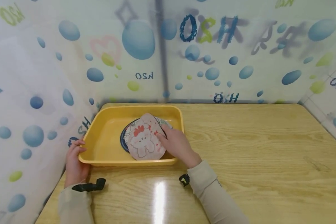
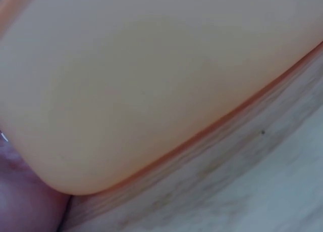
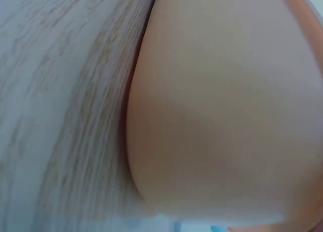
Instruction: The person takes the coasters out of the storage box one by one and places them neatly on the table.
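Note:
A yellow plastic tray (image 1: 106, 133) stands on the table, and its outer wall (image 2: 151, 100) fills most of both wrist views. My left hand (image 1: 76, 160) grips the tray's left rim near the front corner, fingers over the edge; its thumb is hidden. Inside the tray, at the right, my right hand (image 1: 177, 144) pinches the right edge of a flat pink pad (image 1: 145, 140) with a cartoon bunny in a red bow. The thumb lies on top; some fingers are hidden beneath. Under the pink pad lies another round, patterned piece with a dark blue rim (image 1: 123, 141), mostly covered.
The wood-grain table (image 1: 254, 149) extends to the right and in front of the tray. Behind and at the left hangs a white sheet (image 1: 114, 62) with blue and green spots, close to the tray's left and back sides.

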### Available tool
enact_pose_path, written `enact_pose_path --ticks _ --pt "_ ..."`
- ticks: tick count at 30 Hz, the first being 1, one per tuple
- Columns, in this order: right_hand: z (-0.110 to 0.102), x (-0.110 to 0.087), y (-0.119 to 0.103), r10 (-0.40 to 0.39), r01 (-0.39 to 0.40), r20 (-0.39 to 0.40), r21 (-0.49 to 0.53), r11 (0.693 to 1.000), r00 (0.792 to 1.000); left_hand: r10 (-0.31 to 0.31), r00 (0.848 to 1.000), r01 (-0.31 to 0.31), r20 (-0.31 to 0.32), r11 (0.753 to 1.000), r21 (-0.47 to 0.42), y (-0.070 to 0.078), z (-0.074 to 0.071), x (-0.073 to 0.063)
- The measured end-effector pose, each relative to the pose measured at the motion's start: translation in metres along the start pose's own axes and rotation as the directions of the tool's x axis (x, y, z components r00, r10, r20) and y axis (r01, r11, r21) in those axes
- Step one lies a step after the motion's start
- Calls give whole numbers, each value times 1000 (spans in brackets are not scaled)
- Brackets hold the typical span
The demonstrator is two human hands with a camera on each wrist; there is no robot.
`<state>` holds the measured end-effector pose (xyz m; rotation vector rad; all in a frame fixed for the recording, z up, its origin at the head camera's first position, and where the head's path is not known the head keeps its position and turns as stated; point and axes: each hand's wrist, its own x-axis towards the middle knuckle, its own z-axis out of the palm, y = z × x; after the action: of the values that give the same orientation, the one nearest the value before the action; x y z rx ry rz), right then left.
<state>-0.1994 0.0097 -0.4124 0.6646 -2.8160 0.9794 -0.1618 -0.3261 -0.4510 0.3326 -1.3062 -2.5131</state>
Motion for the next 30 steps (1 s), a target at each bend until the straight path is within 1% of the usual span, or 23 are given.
enact_pose_path --ticks 3,7,10,13,18,22,25,28,30 --pt "-1 1 4 -30 31 -28 59 998 999 4 1000 -4 11 999 -36 0 -1 0" --pt "-4 1 9 -20 31 -62 190 981 998 7 1000 -6 22 999 -45 0 -2 -1" --pt "-6 0 11 11 13 -77 310 951 997 7 1000 -6 12 1000 -25 -1 -3 -2" --pt "-7 0 14 35 2 -90 390 921 995 1 1000 -1 -3 1000 -3 0 -1 -2" --pt "-10 0 18 31 18 -102 452 892 994 2 1000 -1 -24 1000 9 0 1 -2" --pt "-13 -1 22 34 23 -103 501 865 994 4 1000 -4 -11 1000 5 -1 2 -3" --pt "-16 -1 26 48 9 -98 507 862 994 0 1000 0 -3 1000 5 -1 3 -3" --pt "-20 -1 29 64 -10 -89 504 864 994 3 1000 -3 -9 1000 2 0 3 -3" --pt "-24 -1 32 80 -25 -86 510 860 993 5 1000 -5 -12 1000 -1 0 3 -3"
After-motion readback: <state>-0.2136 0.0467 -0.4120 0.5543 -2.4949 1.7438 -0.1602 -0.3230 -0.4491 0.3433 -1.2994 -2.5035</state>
